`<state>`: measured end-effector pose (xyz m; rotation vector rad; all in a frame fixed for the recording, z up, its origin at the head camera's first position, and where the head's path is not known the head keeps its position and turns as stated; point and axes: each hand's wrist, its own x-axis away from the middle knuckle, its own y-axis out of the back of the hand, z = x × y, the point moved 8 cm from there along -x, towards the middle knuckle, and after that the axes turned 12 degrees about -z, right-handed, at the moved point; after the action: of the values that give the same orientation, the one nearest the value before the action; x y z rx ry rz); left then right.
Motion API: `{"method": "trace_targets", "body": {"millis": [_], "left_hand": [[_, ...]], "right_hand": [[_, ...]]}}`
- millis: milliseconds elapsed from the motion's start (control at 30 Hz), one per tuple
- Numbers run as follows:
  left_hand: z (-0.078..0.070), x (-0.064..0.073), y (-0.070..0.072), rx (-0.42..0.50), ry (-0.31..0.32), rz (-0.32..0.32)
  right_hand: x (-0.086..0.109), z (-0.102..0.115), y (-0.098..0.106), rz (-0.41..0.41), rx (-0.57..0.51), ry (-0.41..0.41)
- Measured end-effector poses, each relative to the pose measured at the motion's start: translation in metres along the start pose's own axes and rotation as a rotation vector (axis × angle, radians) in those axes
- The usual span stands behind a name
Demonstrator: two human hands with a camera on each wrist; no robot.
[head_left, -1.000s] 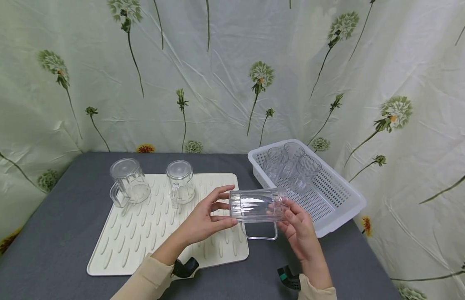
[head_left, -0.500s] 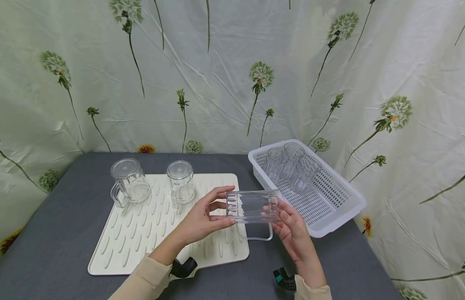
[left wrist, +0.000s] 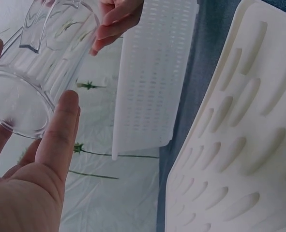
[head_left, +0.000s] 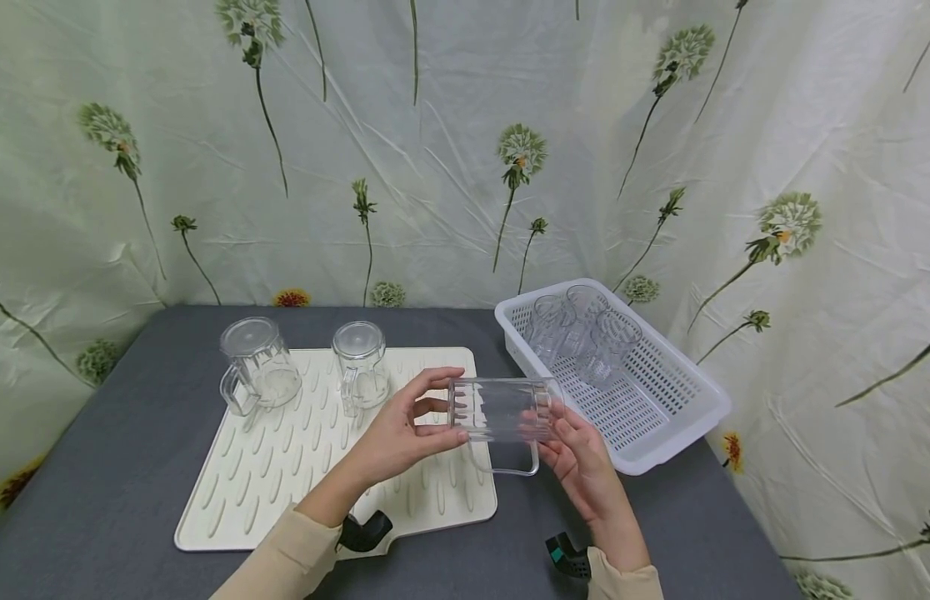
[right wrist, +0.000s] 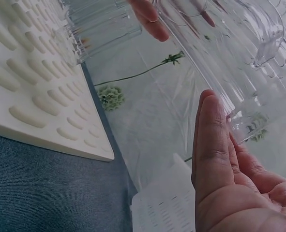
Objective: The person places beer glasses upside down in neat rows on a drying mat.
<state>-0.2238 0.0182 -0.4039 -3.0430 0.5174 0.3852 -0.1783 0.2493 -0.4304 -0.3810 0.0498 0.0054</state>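
The mug (head_left: 502, 410) is held on its side just right of the centre of the frame, its handle hanging below; it is pinched by both hands, one at each end. The left hand (head_left: 397, 429) grips the left end, thumb below and index finger above, the fingers spread apart; the right hand (head_left: 581, 458) pinches the right end between thumb and fingers, some of which show blurred through the glass, so how far apart they are I cannot tell.

The white mat (head_left: 247, 475) lies at centre left, partly beneath the left hand; two mugs stand at its far side, one (head_left: 262, 362) at its upper left corner, the other (head_left: 362, 367) near its middle, handles toward the bottom of the frame. The white basket (head_left: 663, 429) sits slantwise at centre right, with clear glasses (head_left: 611, 346) close together in its upper left part; the dark table (head_left: 510, 542) bears mat and basket; a flowered curtain (head_left: 427, 167) fills the upper frame.
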Motion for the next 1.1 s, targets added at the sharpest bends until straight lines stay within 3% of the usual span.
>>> {"method": "trace_targets", "body": {"millis": [367, 600, 1100], "left_hand": [[-0.004, -0.003, 0.006, 0.01, 0.032, 0.003], [-0.006, -0.007, 0.009, -0.003, 0.01, 0.008], [-0.016, -0.015, 0.018, -0.069, -0.015, -0.009]], "right_hand": [[-0.002, -0.004, 0.0, 0.025, 0.026, -0.003], [-0.004, -0.004, 0.002, -0.03, 0.09, -0.035], [-0.009, -0.002, 0.002, -0.042, 0.218, -0.106]]}}
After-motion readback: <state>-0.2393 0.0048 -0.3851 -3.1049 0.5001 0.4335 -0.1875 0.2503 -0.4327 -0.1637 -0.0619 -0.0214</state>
